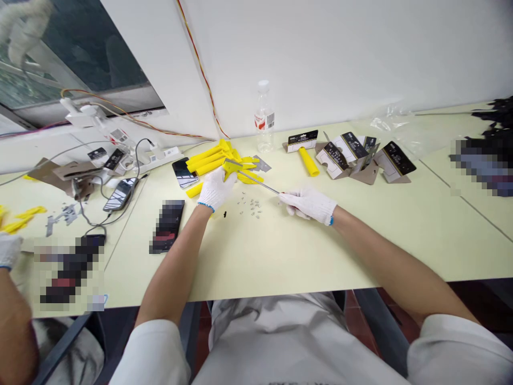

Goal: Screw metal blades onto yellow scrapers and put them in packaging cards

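My left hand (217,188), in a white knit glove, is closed on a yellow plastic piece (231,166). My right hand (308,204), gloved the same way, grips a screwdriver with a long thin metal shaft (262,184); its handle is hidden in the fist. The shaft slants up and left, and its far end meets the yellow piece. Small metal screws (253,206) lie scattered on the table below the shaft. Behind my left hand are yellow tubes (206,160), more yellow pieces (251,177) and grey metal plates (262,164).
A clear bottle (264,120) stands by the wall. Black-and-white cardboard packaging (348,155) and a yellow tube (308,162) lie at back right. Phones (167,227), a power strip (160,158) and cables are on the left. A co-worker's gloved hand (8,249) is at far left.
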A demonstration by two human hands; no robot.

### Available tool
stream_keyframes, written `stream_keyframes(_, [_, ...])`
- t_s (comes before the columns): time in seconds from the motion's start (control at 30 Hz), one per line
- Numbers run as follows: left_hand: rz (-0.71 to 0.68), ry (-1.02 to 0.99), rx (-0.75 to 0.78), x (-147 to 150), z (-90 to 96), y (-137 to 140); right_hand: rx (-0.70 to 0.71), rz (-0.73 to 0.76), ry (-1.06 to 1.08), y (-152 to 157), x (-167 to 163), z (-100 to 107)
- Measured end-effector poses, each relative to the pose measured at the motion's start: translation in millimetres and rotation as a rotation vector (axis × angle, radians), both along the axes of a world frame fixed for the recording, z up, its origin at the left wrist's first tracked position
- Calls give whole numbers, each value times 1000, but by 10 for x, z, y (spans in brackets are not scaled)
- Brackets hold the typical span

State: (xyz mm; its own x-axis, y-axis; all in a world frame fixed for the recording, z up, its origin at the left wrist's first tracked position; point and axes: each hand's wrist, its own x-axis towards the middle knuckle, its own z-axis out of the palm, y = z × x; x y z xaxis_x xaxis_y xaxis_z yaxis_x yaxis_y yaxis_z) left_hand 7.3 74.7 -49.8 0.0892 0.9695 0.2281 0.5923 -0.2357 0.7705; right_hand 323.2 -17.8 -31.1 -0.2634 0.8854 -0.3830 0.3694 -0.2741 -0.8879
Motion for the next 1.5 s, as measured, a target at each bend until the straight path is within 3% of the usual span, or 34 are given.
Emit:
stream_keyframes(0.47, [7, -35, 4, 33, 40, -32, -101, 5, 82, -11, -6, 82])
stream_keyframes(0.87, [43, 17, -50, 78, 107, -93, -105, 17, 84, 9, 12, 90])
stream_keyframes(1.03, [83, 81, -64, 88, 190, -146, 31, 50, -49, 65, 39, -36])
stream_keyframes(1.27, [117, 142, -57, 94, 202, -148, 593, 46, -647, 182, 131, -111])
stream_keyframes(1.5, [119, 151, -20, 127, 168, -129, 648, -5, -988, 231, 108, -195])
